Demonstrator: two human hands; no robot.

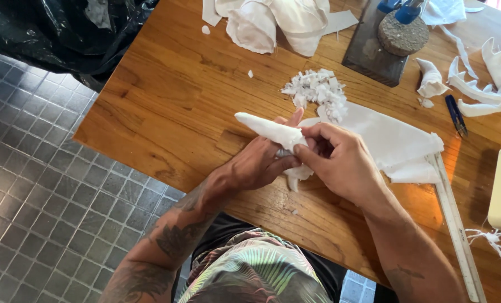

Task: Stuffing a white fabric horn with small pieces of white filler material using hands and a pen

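Together, left hand (pixel 262 163) and right hand (pixel 340 163) curl around white cloth cone (pixel 273 132), fingers gripping, above wooden table (pixel 166 101).

Both forearms are extended fwd, tattooed, converging at centre. Left hand (pixel 259 163) is held palm-in, fingers (pixel 293 119) curled, thumb raised. Right hand (pixel 343 163) is set opposite, knuckles up, fingers pinched shut vs. the left.

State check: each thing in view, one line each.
White tapered cloth cone: rolled, gripped in both hands.
Left hand: closed on cone.
Right hand: fingers pinching cone.
Flat white cloth sheet: spread on wooden table.
White scrap pile: loose.
Blue-handled snips: lying unused.
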